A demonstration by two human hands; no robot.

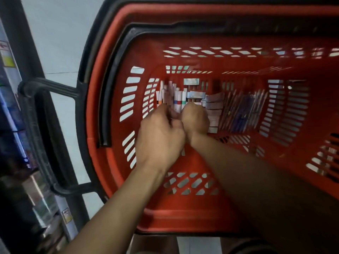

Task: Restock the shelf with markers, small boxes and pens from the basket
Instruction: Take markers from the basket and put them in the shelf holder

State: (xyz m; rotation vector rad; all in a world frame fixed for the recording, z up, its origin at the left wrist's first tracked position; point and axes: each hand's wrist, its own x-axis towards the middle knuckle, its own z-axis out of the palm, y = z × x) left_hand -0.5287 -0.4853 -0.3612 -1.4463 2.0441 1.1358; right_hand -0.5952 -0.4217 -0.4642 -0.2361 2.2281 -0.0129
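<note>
Both my hands reach down into a red plastic basket (183, 21). White markers (176, 97) with coloured bands lie bunched at its far left end. My left hand (159, 136) and my right hand (195, 119) sit side by side over the near ends of the markers, fingers curled down around them. The fingertips are hidden, and the picture is blurred. A stack of small boxes (213, 105) lies just right of my right hand. Pens (242, 110) in clear packs lie further right on the basket floor.
The basket has black folding handles (113, 85) along its rim and a black pull handle (45, 125) sticking out to the left. A stocked shelf (16, 125) with price tags runs down the left edge. Pale floor tiles (60, 33) show between shelf and basket.
</note>
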